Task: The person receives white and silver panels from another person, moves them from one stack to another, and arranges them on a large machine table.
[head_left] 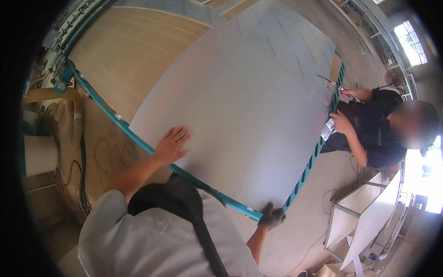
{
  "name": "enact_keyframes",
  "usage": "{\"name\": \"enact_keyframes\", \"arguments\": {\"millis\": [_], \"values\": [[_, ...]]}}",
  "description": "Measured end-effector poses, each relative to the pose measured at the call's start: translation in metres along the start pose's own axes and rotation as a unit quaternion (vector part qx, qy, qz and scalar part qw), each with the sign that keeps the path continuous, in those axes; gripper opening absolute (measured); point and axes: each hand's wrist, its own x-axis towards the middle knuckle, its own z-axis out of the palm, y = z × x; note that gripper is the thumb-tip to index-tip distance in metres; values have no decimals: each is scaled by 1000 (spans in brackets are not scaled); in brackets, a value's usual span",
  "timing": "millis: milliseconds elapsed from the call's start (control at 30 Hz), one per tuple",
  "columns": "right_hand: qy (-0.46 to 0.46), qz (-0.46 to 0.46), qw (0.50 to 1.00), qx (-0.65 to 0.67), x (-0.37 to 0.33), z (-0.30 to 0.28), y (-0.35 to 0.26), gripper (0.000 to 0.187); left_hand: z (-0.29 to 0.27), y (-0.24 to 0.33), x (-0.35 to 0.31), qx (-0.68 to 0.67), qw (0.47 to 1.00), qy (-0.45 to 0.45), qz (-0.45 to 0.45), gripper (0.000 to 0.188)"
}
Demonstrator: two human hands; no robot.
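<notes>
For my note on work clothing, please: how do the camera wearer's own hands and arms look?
The left hand is bare; the right hand wears a dark grey glove. A light grey sleeve ends before the bare left forearm; the visible right forearm is also bare.

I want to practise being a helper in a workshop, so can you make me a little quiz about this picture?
1. True or false: the left hand is curled into a fist.

2. Choose one: in the picture, on which side of the big grey sheet is the other person?
A) the left side
B) the right side
C) the lower side

3. Fill in the missing word: the right hand wears a dark ______.

Key:
1. False: its fingers are spread out over the sheet.
2. B
3. glove
</notes>
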Motion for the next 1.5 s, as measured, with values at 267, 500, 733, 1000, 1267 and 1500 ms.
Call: {"name": "enact_keyframes", "arguments": {"millis": [267, 500, 733, 1000, 1267, 1500], "values": [[151, -150, 976, 51, -1, 30, 1, 58, -7, -125, -25, 47, 950, 171, -255, 70], [171, -118, 968, 141, 14, 48, -3, 53, 4, -126, -20, 73, 956, 111, -263, 75], [81, 86, 895, 431, 10, 30, -31, 52, 22, -170, -28, 8, 952, 185, -245, 80], [108, 86, 966, 220, 0, -8, -48, 66, 27, -203, -17, 0, 935, 154, -321, 87], [104, 68, 978, 168, -1, -7, -49, 75, -8, -234, 0, -133, 950, 49, -277, 101], [134, 20, 969, 207, -3, -7, -37, 79, -27, -241, 52, 67, 936, -26, -344, 113]]}}
